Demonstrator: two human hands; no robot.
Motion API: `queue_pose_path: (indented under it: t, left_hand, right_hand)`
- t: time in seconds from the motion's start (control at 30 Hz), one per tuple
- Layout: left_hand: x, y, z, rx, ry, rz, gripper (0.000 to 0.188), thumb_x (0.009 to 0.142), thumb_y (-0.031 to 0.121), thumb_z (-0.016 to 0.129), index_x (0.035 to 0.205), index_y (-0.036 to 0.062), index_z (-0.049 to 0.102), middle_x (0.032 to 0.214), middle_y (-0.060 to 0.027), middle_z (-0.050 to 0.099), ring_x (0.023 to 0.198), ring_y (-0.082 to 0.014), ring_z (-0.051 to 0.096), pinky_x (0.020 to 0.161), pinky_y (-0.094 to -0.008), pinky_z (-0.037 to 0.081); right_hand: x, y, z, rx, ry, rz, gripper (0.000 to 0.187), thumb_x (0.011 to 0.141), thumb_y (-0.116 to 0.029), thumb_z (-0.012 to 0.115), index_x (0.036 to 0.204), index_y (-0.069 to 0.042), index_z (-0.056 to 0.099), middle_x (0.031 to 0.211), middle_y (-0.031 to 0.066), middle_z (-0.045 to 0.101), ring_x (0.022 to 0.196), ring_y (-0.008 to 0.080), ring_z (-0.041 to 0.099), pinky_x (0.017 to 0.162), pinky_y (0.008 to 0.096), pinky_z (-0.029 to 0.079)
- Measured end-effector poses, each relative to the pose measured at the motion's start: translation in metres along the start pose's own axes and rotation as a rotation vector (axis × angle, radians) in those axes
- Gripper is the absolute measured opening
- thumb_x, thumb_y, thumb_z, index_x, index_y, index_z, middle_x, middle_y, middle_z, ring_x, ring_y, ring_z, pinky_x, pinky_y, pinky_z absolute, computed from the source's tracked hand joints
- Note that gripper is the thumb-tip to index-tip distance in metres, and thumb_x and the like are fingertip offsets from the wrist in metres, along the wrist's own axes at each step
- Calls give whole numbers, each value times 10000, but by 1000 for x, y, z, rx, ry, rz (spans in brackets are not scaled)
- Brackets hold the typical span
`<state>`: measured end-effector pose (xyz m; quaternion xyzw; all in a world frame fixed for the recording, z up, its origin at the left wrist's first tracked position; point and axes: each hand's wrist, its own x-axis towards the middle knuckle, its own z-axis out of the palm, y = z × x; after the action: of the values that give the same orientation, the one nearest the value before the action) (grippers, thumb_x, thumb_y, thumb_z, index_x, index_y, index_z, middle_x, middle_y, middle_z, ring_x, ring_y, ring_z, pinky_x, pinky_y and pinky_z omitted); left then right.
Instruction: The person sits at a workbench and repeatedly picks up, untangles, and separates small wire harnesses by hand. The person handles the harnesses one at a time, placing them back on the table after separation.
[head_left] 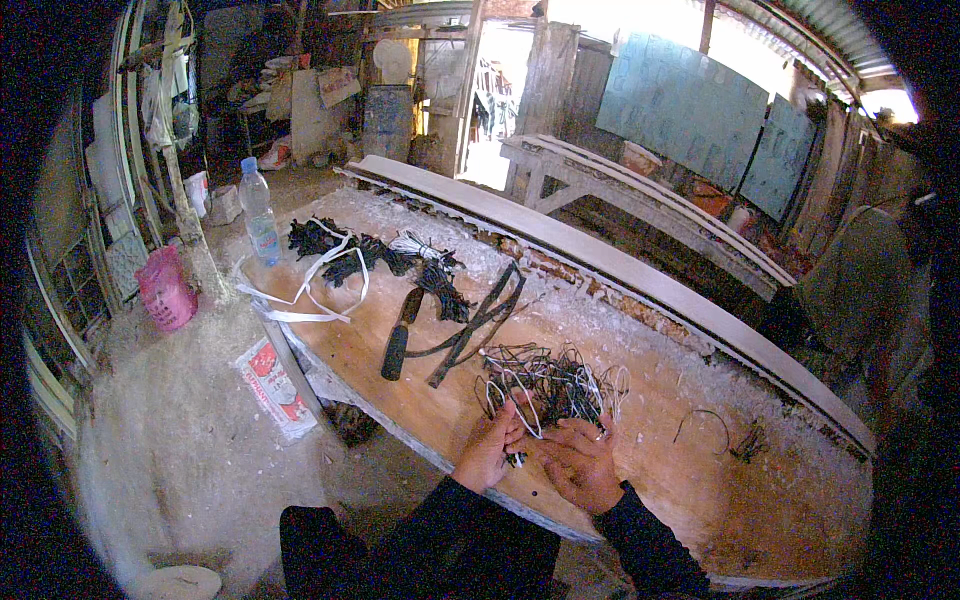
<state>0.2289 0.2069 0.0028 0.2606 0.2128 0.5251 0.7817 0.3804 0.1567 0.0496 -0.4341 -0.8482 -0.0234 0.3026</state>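
We are working with both hands at the near edge of the wooden bench [700, 500]. Our left hand [490, 450] is curling its grip around a few looped wires, and our right hand [580, 465] is lying half open beside it, fingers resting on the same strands; whether it is pinching any, we cannot tell. Both are touching the one tangled pile of black and white wire loops [550, 380] lying just beyond our knuckles. To the right, one stray wire loop [705, 425] is lying apart. Farther on, one dark-handled tool [400, 335] and two crossed dark straps [475, 325] are lying together. Beyond them, one bundle of black cords [375, 255] and one white strap [310, 295] are sitting near the far corner, with one plastic water bottle [259, 212] standing upright there.
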Motion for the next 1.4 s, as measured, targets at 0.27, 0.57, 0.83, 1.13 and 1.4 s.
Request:
queue_pose_path:
  t: [0.27, 0.57, 0.83, 1.13, 1.4]
  left_hand:
    - [1, -3, -5, -29, 47, -115, 302, 859, 385, 521, 1002, 121, 553, 699, 66, 481, 568, -27, 401, 445, -175, 282]
    - [-5, -4, -5, 42, -14, -186, 361, 853, 463, 476, 992, 137, 548, 733, 35, 528, 597, -81, 491, 507, -239, 411]
    - [-5, -4, -4, 21, 51, -231, 265, 806, 338, 619, 922, 109, 553, 766, 56, 522, 635, -42, 439, 467, -173, 313]
    - [-2, -2, -3, -2, -10, -234, 178, 845, 283, 571, 892, 112, 560, 735, 54, 517, 638, -40, 439, 461, -182, 302]
    - [-3, 1, 0, -10, 17, -185, 215, 862, 240, 535, 1022, 99, 561, 776, 63, 550, 684, -24, 470, 487, -188, 308]
  right_hand:
    - [-4, 9, 8, -8, -72, -159, 190, 716, -191, 656, 906, -199, 671, 974, -32, 613, 1029, 190, 508, 963, 449, 203]
    - [-5, 9, 9, 6, -61, -154, 208, 730, -187, 653, 937, -196, 671, 949, -17, 613, 1007, 194, 522, 969, 419, 231]
    - [-3, 12, 10, 195, -43, -153, 245, 710, -139, 648, 953, -163, 630, 981, 46, 588, 958, 246, 543, 928, 439, 375]
    - [-8, 12, 7, 268, -91, 1, 218, 792, -153, 586, 984, -50, 590, 972, 142, 586, 870, 320, 570, 719, 394, 495]
    - [-7, 5, 4, 255, -33, 0, 182, 761, -92, 606, 939, -55, 611, 930, 120, 605, 857, 283, 590, 731, 360, 492]
